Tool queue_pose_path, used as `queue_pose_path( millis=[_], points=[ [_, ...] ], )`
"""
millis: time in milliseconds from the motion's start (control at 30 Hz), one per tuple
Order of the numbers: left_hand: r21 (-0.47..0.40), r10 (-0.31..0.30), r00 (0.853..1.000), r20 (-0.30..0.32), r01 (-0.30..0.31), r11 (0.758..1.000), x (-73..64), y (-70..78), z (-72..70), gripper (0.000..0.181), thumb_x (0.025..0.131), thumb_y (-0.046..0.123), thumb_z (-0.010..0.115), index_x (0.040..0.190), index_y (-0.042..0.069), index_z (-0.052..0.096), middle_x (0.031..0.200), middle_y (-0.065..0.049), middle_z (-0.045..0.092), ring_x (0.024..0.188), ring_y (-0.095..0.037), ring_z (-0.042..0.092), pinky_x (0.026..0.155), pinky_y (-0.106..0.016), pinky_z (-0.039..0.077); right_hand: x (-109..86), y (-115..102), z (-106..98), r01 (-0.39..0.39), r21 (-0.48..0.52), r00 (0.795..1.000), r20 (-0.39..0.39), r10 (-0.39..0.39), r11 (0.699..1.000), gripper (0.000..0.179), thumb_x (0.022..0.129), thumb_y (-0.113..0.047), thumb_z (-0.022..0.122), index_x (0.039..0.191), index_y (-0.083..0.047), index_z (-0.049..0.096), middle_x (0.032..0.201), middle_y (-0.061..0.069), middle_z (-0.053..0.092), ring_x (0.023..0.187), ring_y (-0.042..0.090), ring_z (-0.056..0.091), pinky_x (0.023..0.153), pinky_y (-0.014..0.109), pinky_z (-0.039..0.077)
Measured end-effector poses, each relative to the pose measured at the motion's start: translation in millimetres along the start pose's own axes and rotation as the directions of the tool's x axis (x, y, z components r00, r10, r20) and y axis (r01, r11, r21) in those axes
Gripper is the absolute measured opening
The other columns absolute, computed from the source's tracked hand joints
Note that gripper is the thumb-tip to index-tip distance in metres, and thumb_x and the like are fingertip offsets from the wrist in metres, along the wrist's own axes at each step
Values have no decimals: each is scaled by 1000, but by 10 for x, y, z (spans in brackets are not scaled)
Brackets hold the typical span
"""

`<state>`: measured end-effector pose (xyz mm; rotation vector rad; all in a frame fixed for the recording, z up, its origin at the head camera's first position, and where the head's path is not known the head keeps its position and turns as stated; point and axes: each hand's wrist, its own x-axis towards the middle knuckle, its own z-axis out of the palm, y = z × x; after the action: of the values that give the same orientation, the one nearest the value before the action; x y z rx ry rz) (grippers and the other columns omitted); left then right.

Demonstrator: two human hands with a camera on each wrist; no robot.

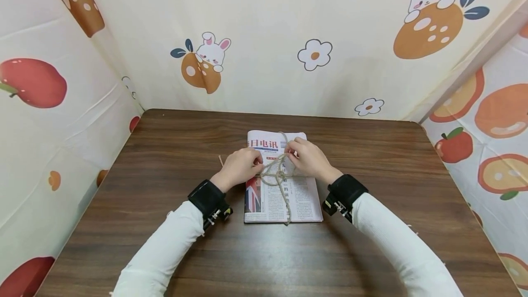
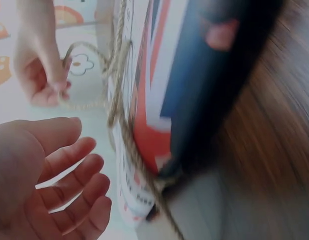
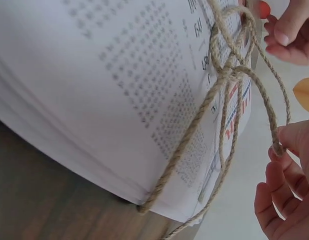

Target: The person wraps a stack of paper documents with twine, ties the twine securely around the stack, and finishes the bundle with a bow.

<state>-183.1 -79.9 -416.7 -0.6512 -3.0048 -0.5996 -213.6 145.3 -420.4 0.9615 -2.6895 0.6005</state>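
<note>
A stack of folded newspapers [image 1: 303, 203] lies on the table, tied crosswise with jute twine [image 1: 285, 203]. Near the middle of the top sheet the twine crosses in a knot [image 3: 229, 70] with loops standing up from it. My right hand [image 1: 307, 157], over the upper right of the stack, pinches a raised loop of twine [image 3: 267, 107] between thumb and fingertips. On the other side, my left hand [image 1: 241, 166] hovers at the stack's left edge. In the left wrist view its fingers [image 2: 77, 192] are loosely bent with nothing between them, beside the twine.
The brown wooden table [image 1: 173, 145] extends around the stack. A loose twine end [image 1: 221, 161] sticks out left of the left hand. Behind the table hangs a pale printed backdrop [image 1: 264, 81]. Black camera bands [image 1: 209, 203] circle both wrists.
</note>
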Motion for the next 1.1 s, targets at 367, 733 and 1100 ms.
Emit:
queue_pose_path(
  millis=[367,733,1100],
  points=[
    [-25,-100,995,29,101,995,226,124,127,22,84,26,62,65,17,57,60,3,50,52,-12,47,46,-25,33,125,10,54,2,-26,999,49,0,1000,4,85,-11,63,89,-10,64,80,3,57,66,14,49,58,27,41],
    [-88,-257,965,45,260,962,278,79,128,24,85,29,64,65,16,61,65,2,58,57,-15,53,46,-27,36,161,-5,115,-3,-44,998,65,6,999,8,84,-9,63,92,-9,63,83,4,58,70,15,51,60,27,43],
    [-111,-296,953,64,301,947,310,55,138,23,83,25,63,63,15,61,63,2,57,56,-15,53,43,-26,36,180,-123,110,159,-120,987,29,-157,980,7,81,-7,66,87,-10,63,82,3,57,73,18,53,61,30,44]
  ],
)
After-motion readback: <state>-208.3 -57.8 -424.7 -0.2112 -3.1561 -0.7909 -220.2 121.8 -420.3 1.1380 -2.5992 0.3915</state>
